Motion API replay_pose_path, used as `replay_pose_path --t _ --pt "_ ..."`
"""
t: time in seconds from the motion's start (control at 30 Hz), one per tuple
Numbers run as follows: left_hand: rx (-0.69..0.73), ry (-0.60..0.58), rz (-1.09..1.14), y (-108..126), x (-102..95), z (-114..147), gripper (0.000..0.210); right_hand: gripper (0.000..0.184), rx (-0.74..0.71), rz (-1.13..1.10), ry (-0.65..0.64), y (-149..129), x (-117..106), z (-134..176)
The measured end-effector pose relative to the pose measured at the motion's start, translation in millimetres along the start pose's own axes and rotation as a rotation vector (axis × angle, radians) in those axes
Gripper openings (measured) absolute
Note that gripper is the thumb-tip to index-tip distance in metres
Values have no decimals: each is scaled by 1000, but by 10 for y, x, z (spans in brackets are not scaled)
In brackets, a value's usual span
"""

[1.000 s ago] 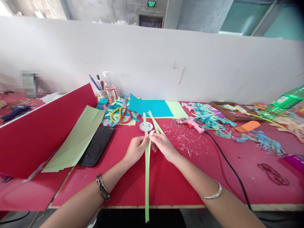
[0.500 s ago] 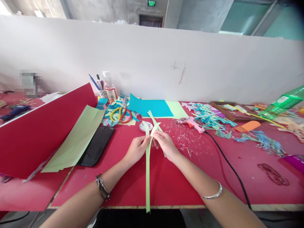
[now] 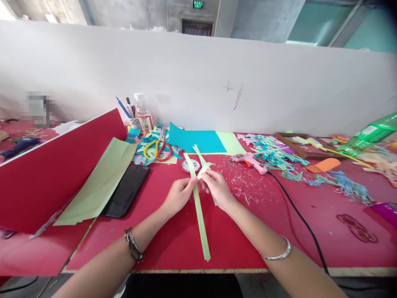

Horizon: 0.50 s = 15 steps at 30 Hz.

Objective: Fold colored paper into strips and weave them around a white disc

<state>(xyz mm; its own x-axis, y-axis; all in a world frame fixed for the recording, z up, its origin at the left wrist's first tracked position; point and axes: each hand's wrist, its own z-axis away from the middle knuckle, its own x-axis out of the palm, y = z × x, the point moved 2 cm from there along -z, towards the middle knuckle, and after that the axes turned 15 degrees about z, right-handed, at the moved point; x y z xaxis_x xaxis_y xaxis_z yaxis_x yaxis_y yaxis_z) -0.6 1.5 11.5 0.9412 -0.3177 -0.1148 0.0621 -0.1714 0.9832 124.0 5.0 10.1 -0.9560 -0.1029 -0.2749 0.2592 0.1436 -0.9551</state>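
Observation:
Light green paper strips [image 3: 201, 227] cross one another between my two hands over the red tabletop [image 3: 149, 244]. My left hand [image 3: 180, 192] pinches them at the crossing, thumb on top. From the other side my right hand [image 3: 217, 188] grips a folded part of the strips with thumb and fingers. One long end hangs down toward the table's front edge, and other ends stick up past my fingertips. Just behind the strips lies a round tin [image 3: 190, 165]. The fingers underneath are partly hidden.
Scissors [image 3: 158, 150] lie on paper scraps at the back left. A phone [image 3: 126, 191] rests beside green sheets [image 3: 96, 186]. To the right are a pink glue gun [image 3: 250, 161] with its black cord [image 3: 297, 213], woven strips [image 3: 276, 149] and a green bottle [image 3: 369, 132].
The long strip's lower end has swung to the right and up, so the strip now slants. Its upper end has tipped slightly left. Both hands stay nearly in place, still gripping.

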Motion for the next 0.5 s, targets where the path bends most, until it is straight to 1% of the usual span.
replay_pose_path --t 0.07,0.17,0.23,0.4,0.5 --pt "10 -10 -12 -3 -1 4 45 26 11 10 7 -8 -15 -1" --pt "51 -6 -36 8 -10 9 43 27 -9 44 -72 -35 -10 16" --pt "74 2 -57 20 -14 12 42 26 -37 64 -102 -51 -3 33" --pt "69 21 -43 20 -14 7 41 26 -63 59 -80 -28 2 39" --pt "35 102 6 5 -32 1 41 26 -40 20 -67 9 12 23"
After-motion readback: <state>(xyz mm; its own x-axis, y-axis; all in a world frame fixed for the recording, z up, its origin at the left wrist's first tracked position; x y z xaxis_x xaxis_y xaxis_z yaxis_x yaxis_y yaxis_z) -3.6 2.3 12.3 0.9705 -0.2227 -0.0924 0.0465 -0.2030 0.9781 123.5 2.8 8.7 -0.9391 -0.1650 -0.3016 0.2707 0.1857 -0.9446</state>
